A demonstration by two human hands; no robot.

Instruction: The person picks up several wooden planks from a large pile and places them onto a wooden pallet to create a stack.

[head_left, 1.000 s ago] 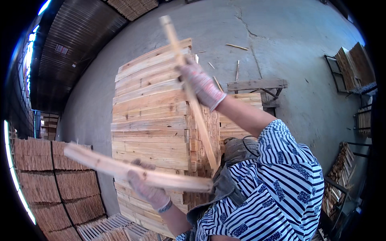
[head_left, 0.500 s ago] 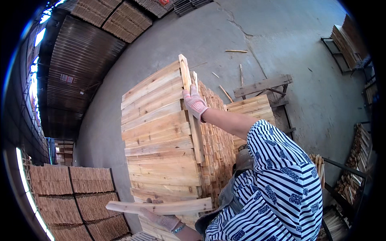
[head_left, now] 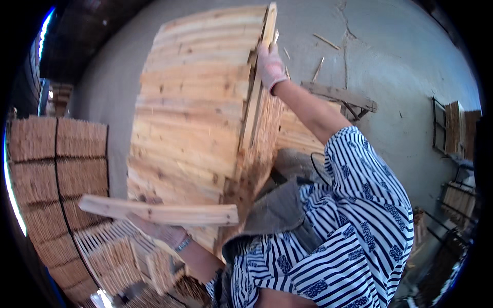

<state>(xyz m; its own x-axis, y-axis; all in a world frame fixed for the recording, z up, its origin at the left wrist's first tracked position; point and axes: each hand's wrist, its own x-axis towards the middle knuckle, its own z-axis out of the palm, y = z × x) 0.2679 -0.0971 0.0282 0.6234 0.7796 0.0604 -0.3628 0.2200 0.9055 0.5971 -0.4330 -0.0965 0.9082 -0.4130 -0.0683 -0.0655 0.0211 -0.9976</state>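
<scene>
A tall stack of pale wooden boards (head_left: 190, 95) stands before me, its top layer laid side by side. My left hand (head_left: 158, 228), in a pinkish knit glove, is closed around a loose wooden board (head_left: 174, 214) at the near left end of the stack; fingertips show past its far edge. At the stack's right edge, my gloved right hand (head_left: 271, 68) grips a narrow wooden slat (head_left: 250, 123) that runs lengthwise along the board ends. The fingers are partly hidden by the hand, and the picture is blurred.
Strapped wood bundles (head_left: 33, 179) stand at the left, with more stacked wood (head_left: 113, 262) at lower left. A wooden trestle (head_left: 341, 96) is right of the stack. Offcuts (head_left: 326, 41) lie on the concrete floor. Racks of wood (head_left: 457, 200) line the far right.
The view has turned and shifted, so the stack sits higher and larger. Both hands keep their grips; the left hand's board appears farther left and higher in the picture.
</scene>
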